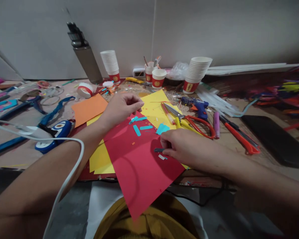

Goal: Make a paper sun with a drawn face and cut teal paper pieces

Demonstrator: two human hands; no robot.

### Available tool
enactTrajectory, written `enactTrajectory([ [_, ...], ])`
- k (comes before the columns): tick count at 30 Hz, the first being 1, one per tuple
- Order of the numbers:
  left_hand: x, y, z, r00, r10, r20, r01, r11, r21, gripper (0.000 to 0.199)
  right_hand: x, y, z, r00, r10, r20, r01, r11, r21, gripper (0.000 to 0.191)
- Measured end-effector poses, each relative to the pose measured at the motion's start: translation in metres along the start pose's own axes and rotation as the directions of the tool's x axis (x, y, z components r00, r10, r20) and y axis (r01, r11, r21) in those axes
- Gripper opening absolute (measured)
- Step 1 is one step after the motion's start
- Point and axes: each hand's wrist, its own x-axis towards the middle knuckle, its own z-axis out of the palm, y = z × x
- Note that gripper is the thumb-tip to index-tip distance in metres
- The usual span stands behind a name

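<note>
1. Your left hand [127, 106] hovers with fingers bent and thumb close to them; whether it holds anything, you cannot tell from here.
2. Your right hand [174, 144] is curled, pinching a small, slim, dark-grey piece [158, 150] over a bright red paper sheet [144, 172].
3. Light-blue paper strips with rounded ends [137, 130] lie on that sheet, between your hands.
4. Beyond your right hand, orange-handled metal scissors [180, 115] rest on yellow paper [151, 103] on the desk [25, 156].
</note>
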Motion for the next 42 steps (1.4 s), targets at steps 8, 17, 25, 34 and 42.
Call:
enactTrajectory([
  [8,-0.01,-0.002,0.025,0.987,-0.118,0.105,0.157,0.814,-0.559,0.025,0.012,0.015,-0.004,0.954,0.203,-0.222,-0.003,0.744,0.668,0.019],
  [17,-0.041,0.014,0.061,0.909,-0.099,0.405,0.37,0.638,-0.675,0.026,0.023,0.01,0.004,0.853,0.262,-0.452,0.214,0.614,0.759,0.016],
  [25,-0.04,0.023,0.064,0.929,-0.158,0.333,0.365,0.524,-0.77,0.018,0.023,0.007,0.005,0.75,0.259,-0.609,0.177,0.808,0.561,0.012],
  [34,-0.034,0.02,0.059,0.906,-0.294,0.304,0.418,0.522,-0.743,0.017,0.024,0.007,0.004,0.86,0.3,-0.413,0.168,0.598,0.784,0.023],
  [42,-0.035,0.016,0.057,0.909,-0.321,0.266,0.41,0.572,-0.711,0.026,0.025,0.013,0.007,0.855,0.335,-0.396,0.16,0.555,0.816,0.028],
])
